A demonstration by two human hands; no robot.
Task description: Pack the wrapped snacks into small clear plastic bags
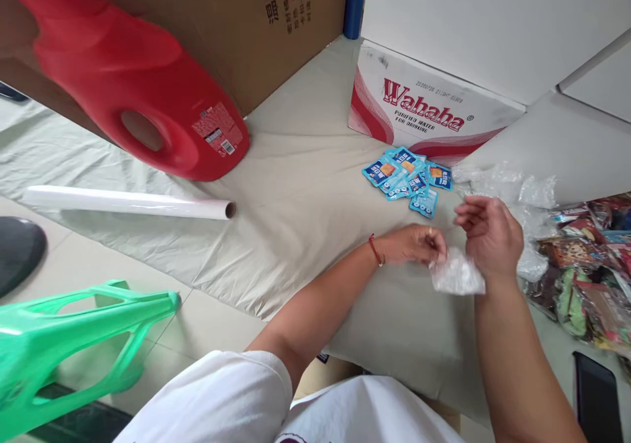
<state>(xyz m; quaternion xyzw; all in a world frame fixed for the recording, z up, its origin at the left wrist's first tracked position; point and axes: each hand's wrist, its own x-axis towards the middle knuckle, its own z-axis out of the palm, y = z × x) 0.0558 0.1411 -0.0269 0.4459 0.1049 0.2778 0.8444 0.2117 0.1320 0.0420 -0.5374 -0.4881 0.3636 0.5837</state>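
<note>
My left hand (419, 242), with a red string bracelet at the wrist, pinches the edge of a small clear plastic bag (458, 274) above the cloth. Close by on the right is my right hand (494, 236), its fingers loosely bent and apart, with nothing visible in them. The bag's right side comes up to the right wrist; whether they touch I cannot tell. Just beyond both hands lies a loose pile of small blue snack packets (401, 172) with pictures of food on them.
Clear plastic bags (507, 183) and many colourful snack packets (576, 252) lie at right, near a dark phone (597, 394). A Wahaha carton (428, 104) stands behind. At left are a red jug (148, 94), a white roll (128, 202) and a green stool (83, 321).
</note>
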